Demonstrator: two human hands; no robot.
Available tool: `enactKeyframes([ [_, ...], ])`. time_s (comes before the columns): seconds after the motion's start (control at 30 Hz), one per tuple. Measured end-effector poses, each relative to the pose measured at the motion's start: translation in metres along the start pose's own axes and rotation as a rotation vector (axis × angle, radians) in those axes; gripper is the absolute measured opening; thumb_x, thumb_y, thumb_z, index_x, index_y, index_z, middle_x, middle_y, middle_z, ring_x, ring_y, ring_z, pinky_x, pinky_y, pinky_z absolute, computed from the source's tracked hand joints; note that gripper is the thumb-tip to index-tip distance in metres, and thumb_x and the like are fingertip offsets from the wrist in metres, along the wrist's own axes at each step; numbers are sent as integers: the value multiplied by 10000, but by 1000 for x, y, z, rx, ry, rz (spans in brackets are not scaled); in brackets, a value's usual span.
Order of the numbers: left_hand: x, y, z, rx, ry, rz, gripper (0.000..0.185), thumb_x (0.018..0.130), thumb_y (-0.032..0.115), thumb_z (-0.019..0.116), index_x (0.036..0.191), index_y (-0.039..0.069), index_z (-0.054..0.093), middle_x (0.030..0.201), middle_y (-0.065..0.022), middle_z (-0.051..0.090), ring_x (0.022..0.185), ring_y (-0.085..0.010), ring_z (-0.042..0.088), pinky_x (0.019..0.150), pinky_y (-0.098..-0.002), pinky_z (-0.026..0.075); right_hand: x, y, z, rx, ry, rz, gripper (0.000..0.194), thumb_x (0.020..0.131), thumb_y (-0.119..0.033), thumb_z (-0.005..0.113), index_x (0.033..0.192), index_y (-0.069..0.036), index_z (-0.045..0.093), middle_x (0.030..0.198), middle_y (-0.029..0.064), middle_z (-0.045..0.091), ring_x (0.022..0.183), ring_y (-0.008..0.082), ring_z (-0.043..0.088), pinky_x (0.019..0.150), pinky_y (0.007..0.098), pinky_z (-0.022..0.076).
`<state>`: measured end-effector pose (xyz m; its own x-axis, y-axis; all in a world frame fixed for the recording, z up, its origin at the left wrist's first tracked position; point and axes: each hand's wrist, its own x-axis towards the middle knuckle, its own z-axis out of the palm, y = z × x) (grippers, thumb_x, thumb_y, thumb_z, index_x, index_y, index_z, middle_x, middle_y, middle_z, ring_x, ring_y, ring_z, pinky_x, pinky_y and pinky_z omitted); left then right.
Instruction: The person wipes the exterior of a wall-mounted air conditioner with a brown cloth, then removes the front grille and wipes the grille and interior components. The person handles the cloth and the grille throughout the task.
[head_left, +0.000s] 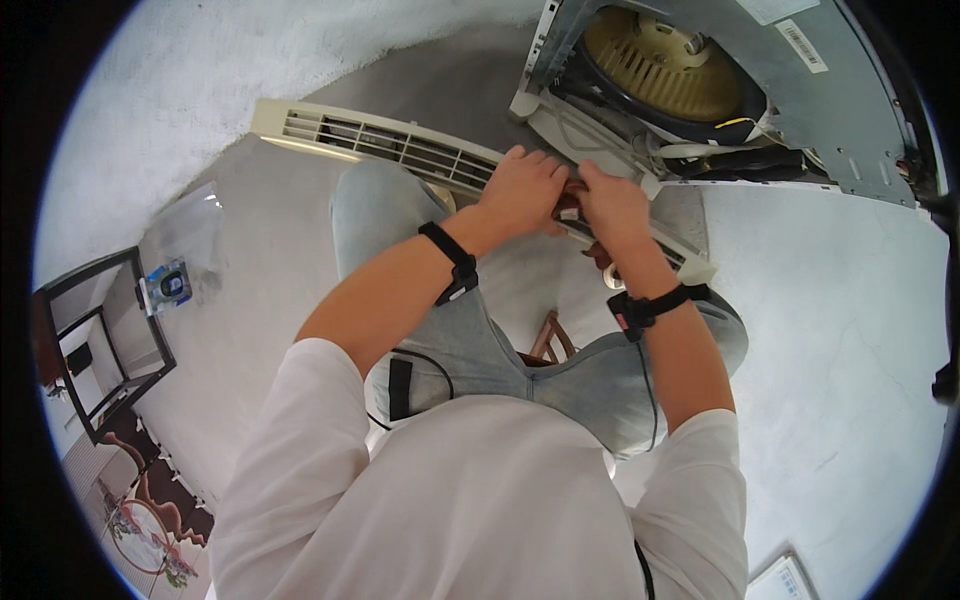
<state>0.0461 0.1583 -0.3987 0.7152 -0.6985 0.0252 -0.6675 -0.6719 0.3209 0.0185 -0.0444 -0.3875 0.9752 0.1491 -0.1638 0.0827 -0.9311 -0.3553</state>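
A long cream plastic grille panel (360, 139) lies slantwise across the front of my knees, its slatted face up. My left hand (525, 191) is closed around the panel right of its middle. Close beside it, my right hand (619, 214) curls over the panel nearer its right end, with shaded fingertips showing below. In the narrow gap between the hands sits a small white piece (570, 214); what it belongs to is hidden. Both wrists wear black straps with small boxes.
An opened grey sheet-metal appliance cabinet (810, 97) stands at the upper right, with a round slotted tan part (660, 67) and loose wires inside. A clear plastic bag (191, 225) and a black-framed stand (101, 337) are at left. A wooden stool (551, 337) shows between my legs.
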Motion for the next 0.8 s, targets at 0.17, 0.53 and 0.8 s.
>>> enactKeyframes([
  [0.17,-2,1,-1,17,-15,-13,717,604,558,941,1066,83,669,1020,-69,688,1052,-260,650,938,-406,444,-14,25,-11,-31,-59,92,241,972,-370,704,1031,-152,620,831,182,740,858,457,727,701,575,562],
  [0.53,0,1,-2,12,-18,-11,704,615,549,944,1064,76,682,1009,-72,695,1053,-255,655,941,-408,441,8,-3,-1,-77,-19,2,222,962,-354,696,1038,-155,635,832,162,754,838,440,739,705,566,571],
  [0.8,-6,1,5,3,35,-15,715,580,547,960,1040,87,665,998,-61,679,1043,-253,649,927,-397,437,-26,36,-19,-144,-18,6,222,947,-333,727,1018,-148,628,847,135,760,831,403,750,673,547,575],
])
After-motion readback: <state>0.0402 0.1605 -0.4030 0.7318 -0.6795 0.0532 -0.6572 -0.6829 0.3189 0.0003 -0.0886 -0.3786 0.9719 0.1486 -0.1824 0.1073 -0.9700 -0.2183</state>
